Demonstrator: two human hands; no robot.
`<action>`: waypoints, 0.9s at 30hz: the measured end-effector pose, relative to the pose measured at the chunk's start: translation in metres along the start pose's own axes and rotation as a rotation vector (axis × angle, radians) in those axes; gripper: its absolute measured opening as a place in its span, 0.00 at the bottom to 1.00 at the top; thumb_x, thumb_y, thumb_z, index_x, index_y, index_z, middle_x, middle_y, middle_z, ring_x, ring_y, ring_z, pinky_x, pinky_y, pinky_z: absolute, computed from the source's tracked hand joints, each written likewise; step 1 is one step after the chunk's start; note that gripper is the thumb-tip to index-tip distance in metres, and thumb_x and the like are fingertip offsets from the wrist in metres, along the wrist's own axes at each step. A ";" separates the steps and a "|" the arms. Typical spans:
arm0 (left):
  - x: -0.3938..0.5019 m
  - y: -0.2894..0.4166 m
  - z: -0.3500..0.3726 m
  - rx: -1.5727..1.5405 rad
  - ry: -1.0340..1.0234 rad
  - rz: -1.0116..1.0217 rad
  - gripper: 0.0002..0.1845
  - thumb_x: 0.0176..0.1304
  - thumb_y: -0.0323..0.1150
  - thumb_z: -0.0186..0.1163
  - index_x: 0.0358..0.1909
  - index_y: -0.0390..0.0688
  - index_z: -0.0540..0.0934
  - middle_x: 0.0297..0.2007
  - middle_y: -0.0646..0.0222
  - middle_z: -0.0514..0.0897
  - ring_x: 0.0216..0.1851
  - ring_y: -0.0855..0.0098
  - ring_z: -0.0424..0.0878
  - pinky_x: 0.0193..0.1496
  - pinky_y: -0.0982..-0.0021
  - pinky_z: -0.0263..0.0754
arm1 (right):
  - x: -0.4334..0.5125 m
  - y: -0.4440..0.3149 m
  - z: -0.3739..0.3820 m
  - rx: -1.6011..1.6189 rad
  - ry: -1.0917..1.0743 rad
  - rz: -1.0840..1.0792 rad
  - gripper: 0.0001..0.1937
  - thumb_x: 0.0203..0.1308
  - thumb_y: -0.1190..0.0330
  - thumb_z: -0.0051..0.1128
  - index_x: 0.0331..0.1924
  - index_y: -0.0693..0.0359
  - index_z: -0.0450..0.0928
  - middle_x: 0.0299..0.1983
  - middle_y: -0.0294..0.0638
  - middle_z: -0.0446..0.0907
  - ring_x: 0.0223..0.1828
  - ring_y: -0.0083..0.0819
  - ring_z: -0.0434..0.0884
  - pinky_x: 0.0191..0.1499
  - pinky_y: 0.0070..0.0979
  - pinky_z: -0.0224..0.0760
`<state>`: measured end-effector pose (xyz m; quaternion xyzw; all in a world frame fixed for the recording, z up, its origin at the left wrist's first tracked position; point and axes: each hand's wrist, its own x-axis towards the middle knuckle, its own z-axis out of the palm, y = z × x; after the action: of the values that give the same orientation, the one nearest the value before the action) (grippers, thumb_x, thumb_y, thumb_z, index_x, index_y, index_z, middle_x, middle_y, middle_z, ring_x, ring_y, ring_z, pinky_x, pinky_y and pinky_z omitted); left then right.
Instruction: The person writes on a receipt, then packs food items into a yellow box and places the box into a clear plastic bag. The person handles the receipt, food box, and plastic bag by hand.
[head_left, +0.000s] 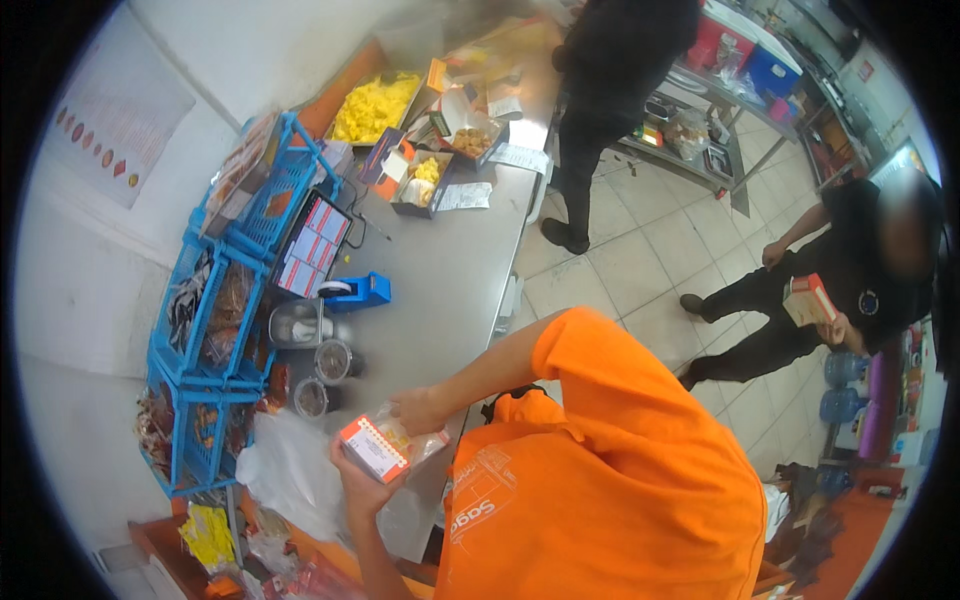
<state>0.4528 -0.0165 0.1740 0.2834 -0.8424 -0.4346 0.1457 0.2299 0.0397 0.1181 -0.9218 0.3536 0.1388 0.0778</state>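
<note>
My left hand (367, 480) grips a small orange-and-white carton (375, 448) from below and its left side, over the near end of the steel table (450, 262). My right hand (420, 411), fingers bent, pinches a clear plastic bag (431, 444) at the carton's right side. Yellow and red bits show through the plastic; how the bag and carton join is unclear. Two lidded dark cups (332, 361) stand just beyond the hands. A white plastic bag pile (289, 469) lies left of the carton.
Past the cups stand a blue tape dispenser (364, 291) and a tablet (313, 244). Blue baskets (217, 307) line the wall. Farther off are open food boxes (424, 184) and a tray of yellow food (376, 107). One person stands beside the table; another, at right, holds a carton (810, 300).
</note>
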 end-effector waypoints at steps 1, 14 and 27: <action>0.001 0.001 0.002 -0.009 -0.005 0.003 0.71 0.31 0.45 0.84 0.71 0.35 0.44 0.65 0.50 0.60 0.68 0.54 0.61 0.72 0.56 0.55 | -0.013 0.003 -0.005 -0.033 0.035 -0.022 0.17 0.60 0.51 0.57 0.48 0.46 0.85 0.47 0.35 0.84 0.63 0.36 0.73 0.67 0.53 0.58; 0.029 0.030 0.047 0.453 -0.120 0.199 0.63 0.33 0.48 0.81 0.68 0.33 0.55 0.64 0.44 0.64 0.66 0.43 0.61 0.69 0.49 0.58 | -0.076 0.009 -0.027 -0.176 0.466 0.233 0.08 0.58 0.58 0.59 0.34 0.47 0.88 0.37 0.33 0.85 0.62 0.36 0.71 0.66 0.51 0.55; 0.020 0.020 0.023 -0.522 0.163 -0.311 0.38 0.56 0.37 0.69 0.66 0.40 0.61 0.49 0.52 0.78 0.38 0.62 0.80 0.47 0.61 0.76 | -0.114 0.029 -0.036 0.241 0.730 0.214 0.07 0.53 0.63 0.61 0.34 0.54 0.82 0.40 0.33 0.78 0.51 0.33 0.75 0.51 0.35 0.69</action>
<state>0.4181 -0.0045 0.1770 0.3955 -0.6344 -0.6293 0.2123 0.1359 0.0814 0.1865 -0.8529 0.4656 -0.2329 0.0396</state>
